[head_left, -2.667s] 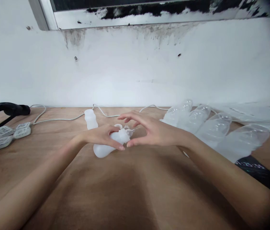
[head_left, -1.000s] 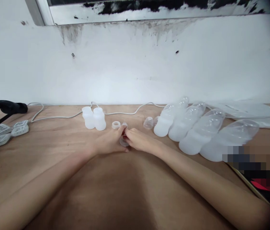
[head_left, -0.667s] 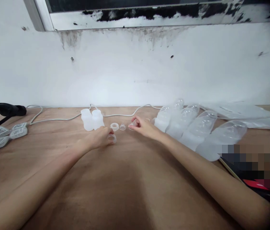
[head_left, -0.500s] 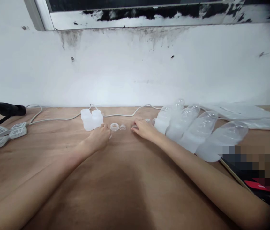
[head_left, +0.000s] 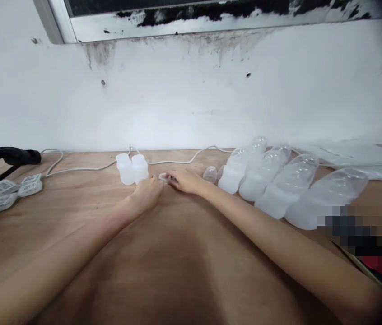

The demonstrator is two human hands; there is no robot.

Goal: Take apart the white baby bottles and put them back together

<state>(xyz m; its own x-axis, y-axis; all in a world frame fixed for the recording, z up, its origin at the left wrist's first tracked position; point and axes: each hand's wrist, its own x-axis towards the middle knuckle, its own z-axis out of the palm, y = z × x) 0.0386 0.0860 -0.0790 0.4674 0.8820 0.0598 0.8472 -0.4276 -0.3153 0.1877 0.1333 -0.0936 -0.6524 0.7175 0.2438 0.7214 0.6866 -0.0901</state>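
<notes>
My left hand (head_left: 147,192) rests low over the table with its fingers curled together, just in front of two milky white bottles (head_left: 140,169). What it grips, if anything, is hidden behind the knuckles. My right hand (head_left: 186,180) reaches in from the right, its thumb and fingertips drawn together. A clear ring (head_left: 162,176) lies between the two hands, partly covered by the right fingertips. Something small and clear shows at those fingertips, too blurred to name. Behind the right wrist stands a clear domed cap (head_left: 210,174).
Several white bottles (head_left: 274,205) with clear tops lean in a slanting row on the right. A white cable (head_left: 170,162) runs along the wall. Plastic bags (head_left: 356,160) lie at the back right. White labelled packets (head_left: 3,187) and a black strap (head_left: 11,155) are at the left.
My right hand has moved left, from beside the clear caps to the ring near my left hand. My left hand has shifted slightly right. The view has turned a little.
</notes>
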